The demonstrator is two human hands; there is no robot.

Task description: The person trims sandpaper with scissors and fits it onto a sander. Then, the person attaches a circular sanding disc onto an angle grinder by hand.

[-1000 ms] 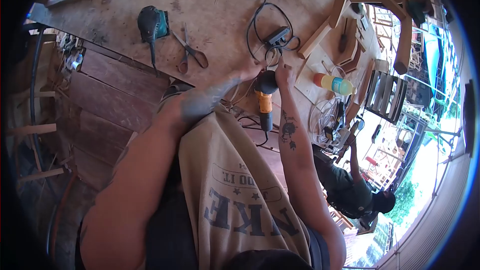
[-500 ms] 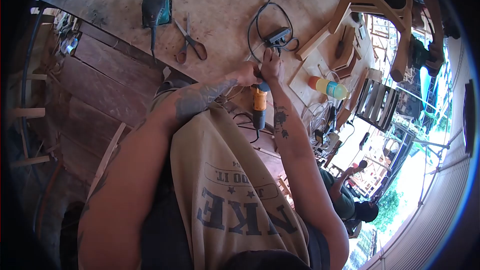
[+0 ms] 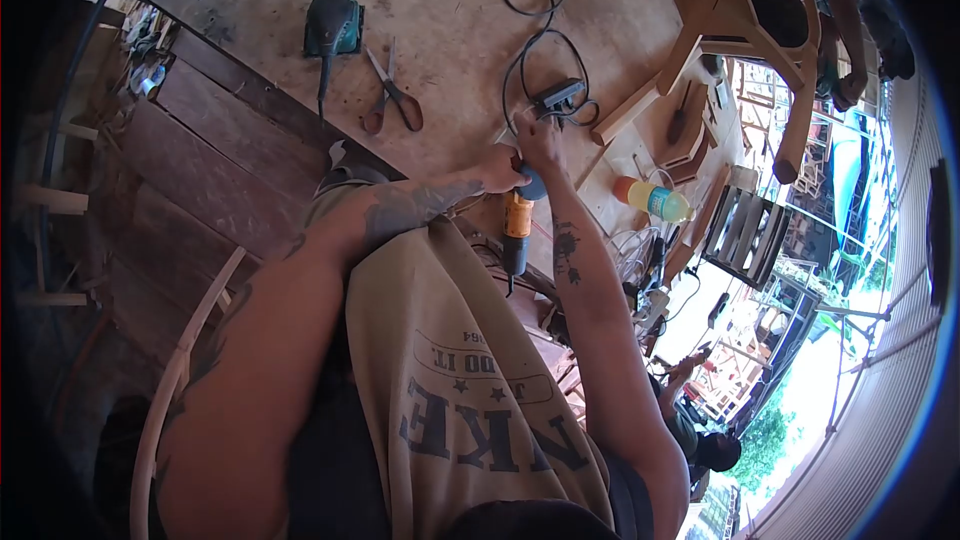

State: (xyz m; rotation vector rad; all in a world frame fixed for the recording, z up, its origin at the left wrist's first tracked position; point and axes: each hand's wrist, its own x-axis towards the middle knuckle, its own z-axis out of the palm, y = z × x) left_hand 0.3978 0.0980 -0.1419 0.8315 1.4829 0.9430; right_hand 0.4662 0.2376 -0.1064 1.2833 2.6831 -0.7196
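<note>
An angle grinder (image 3: 518, 220) with an orange and dark body lies in front of my shirt, its blue disc (image 3: 532, 183) at the far end. My left hand (image 3: 500, 170) is closed at the grinder's head, with the thumb against the disc. My right hand (image 3: 541, 148) is closed just beyond the disc, beside a black power socket block (image 3: 558, 94) on a looped dark cable (image 3: 522, 50). What its fingers hold is hidden.
On the worktable (image 3: 440, 0) lie a green sander (image 3: 334, 22) and scissors (image 3: 390, 95). A bottle of yellow liquid (image 3: 655, 199) and wooden chair parts (image 3: 690, 50) are at right. Another person (image 3: 845, 30) is at upper right, and one (image 3: 700, 430) at lower right.
My right hand has shifted slightly down, and more of the blue disc shows between my hands. The view has turned a little. The person at lower right has lowered an arm.
</note>
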